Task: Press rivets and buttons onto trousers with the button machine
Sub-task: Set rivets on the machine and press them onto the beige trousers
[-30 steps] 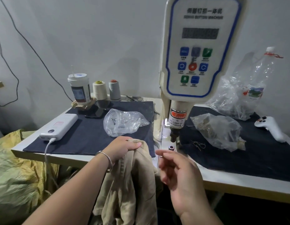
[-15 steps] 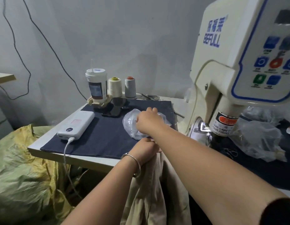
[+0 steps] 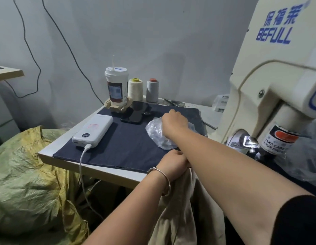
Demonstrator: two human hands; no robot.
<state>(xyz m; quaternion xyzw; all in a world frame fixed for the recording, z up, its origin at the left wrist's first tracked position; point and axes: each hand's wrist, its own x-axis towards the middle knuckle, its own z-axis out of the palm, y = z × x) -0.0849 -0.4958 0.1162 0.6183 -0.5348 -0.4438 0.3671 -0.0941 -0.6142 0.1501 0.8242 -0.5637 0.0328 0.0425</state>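
Beige trousers [image 3: 180, 213] hang over the table's front edge. My left hand [image 3: 173, 162], a bangle on its wrist, grips their top edge there. My right arm crosses above it, and my right hand [image 3: 175, 121] rests on a clear plastic bag [image 3: 154, 134] lying on the dark cloth [image 3: 118, 147]. Its fingers curl down at the bag's far side and their tips are hidden. The cream button machine [image 3: 270, 82] stands at the right. Its press head with a warning label [image 3: 277, 140] is to the right of both hands.
A white power bank [image 3: 93, 131] with a cable, a dark phone [image 3: 136, 115], a lidded cup [image 3: 116, 85] and two thread cones [image 3: 135, 89] sit on the table's left and back. A yellow-green sack [image 3: 30, 183] lies below left. More crumpled plastic [image 3: 305, 167] lies at the right edge.
My right hand has gone from the table's front edge forward and left onto the plastic bag. My left hand has kept its grip on the trousers. The view has turned left.
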